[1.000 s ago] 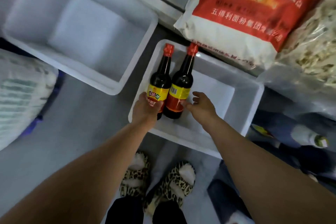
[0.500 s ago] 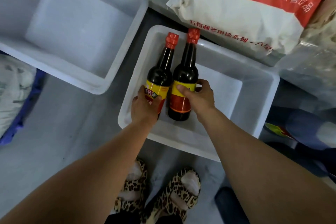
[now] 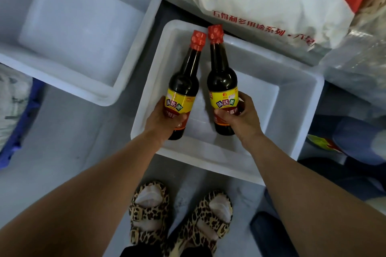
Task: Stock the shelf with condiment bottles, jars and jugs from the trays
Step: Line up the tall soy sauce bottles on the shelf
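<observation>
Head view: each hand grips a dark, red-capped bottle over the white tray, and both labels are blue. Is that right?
Not quite. The head view shows the left hand and right hand each gripping a dark bottle with a red cap over the white tray, but both labels are yellow, not blue.

Both bottles (image 3: 183, 85) (image 3: 222, 81): dark brown contents, red caps, yellow labels over red-brown bands. Both trays (image 3: 300, 123) (image 3: 133, 64): white. Sack (image 3: 271, 2): white with red panel and red lettering. Sandals (image 3: 149, 213) (image 3: 211, 221): leopard print. Floor (image 3: 62, 142): grey
</observation>
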A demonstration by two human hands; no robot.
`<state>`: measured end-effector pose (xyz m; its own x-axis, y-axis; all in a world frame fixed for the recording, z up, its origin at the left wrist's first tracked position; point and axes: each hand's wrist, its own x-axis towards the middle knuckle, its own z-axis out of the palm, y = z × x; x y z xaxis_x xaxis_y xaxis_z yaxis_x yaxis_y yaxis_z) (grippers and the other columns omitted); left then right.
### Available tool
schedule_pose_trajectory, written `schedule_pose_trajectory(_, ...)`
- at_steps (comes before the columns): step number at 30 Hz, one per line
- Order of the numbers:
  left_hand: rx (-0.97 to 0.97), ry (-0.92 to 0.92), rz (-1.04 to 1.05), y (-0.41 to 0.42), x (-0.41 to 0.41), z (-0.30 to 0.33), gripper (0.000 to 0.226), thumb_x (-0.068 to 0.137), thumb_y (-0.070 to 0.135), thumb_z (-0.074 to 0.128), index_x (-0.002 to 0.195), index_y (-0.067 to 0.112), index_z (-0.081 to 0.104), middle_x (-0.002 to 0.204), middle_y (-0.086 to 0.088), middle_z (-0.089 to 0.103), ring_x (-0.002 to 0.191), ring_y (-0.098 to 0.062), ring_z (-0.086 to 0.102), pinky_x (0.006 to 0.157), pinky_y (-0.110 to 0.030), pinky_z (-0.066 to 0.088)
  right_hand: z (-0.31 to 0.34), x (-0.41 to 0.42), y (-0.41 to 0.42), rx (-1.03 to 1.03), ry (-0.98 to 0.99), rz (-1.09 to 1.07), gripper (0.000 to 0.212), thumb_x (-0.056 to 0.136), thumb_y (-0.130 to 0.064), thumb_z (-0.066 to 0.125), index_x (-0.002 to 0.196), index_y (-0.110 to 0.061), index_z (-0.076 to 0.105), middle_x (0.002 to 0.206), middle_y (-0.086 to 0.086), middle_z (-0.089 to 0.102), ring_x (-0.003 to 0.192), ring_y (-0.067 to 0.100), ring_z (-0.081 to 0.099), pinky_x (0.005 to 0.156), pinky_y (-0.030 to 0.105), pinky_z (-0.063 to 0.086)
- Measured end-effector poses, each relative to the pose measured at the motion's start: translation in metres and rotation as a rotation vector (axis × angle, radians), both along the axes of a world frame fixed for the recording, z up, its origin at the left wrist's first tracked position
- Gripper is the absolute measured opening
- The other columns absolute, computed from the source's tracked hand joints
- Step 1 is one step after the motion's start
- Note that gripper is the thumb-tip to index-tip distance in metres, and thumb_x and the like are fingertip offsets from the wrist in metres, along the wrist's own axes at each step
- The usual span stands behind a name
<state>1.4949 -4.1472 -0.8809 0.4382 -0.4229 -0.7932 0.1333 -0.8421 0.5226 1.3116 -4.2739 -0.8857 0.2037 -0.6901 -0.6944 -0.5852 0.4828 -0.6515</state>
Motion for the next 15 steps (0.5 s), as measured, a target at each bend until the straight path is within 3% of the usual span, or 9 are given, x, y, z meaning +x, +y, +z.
schedule_pose_trajectory(4, -0.015, 0.067, -0.038, -0.001, 0.006, -0.007, 0.083, 0.074, 0.027, 0.084, 0.144, 0.030, 0.040, 0.132, 0.003, 0.059, 0.125, -0.022, 0.053, 0.109, -0.049, 0.040, -0.004, -0.004, -0.002, 0.003, -0.004, 0.071, 0.083, 0.069, -0.018, 0.090, 0.137, -0.030, 0.044, 0.115, -0.016, 0.059, 0.112, 0.012, 0.058, 0.097, 0.028, 0.047)
schedule_pose_trajectory(7, 0.002, 0.085, -0.049, -0.003, 0.009, -0.011, 0.082, 0.071, 0.025, 0.086, 0.141, 0.025, 0.042, 0.127, 0.002, 0.060, 0.121, -0.022, 0.054, 0.106, -0.044, 0.042, -0.006, -0.002, -0.006, 0.026, 0.054, 0.151, 0.080, 0.069, -0.026, 0.090, 0.136, -0.027, 0.046, 0.119, -0.010, 0.059, 0.111, 0.013, 0.057, 0.093, 0.026, 0.043)
schedule_pose_trajectory(11, 0.037, 0.075, -0.032, -0.011, 0.010, -0.001, 0.073, 0.066, 0.023, 0.089, 0.124, 0.027, 0.045, 0.105, 0.009, 0.060, 0.105, -0.018, 0.058, 0.092, -0.037, 0.043, 0.002, 0.002, -0.003, 0.056, 0.138, 0.185, 0.078, 0.061, -0.032, 0.094, 0.126, -0.024, 0.051, 0.113, -0.007, 0.063, 0.104, 0.016, 0.060, 0.090, 0.029, 0.046)
schedule_pose_trajectory(15, 0.023, 0.208, 0.090, -0.012, -0.002, 0.043, 0.064, 0.069, 0.022, 0.086, 0.118, 0.026, 0.045, 0.099, 0.007, 0.061, 0.086, -0.010, 0.061, 0.074, -0.031, 0.048, 0.038, -0.008, 0.022, 0.195, 0.091, 0.091, 0.071, 0.057, -0.033, 0.094, 0.116, -0.027, 0.057, 0.110, -0.005, 0.069, 0.101, 0.016, 0.066, 0.092, 0.037, 0.052)
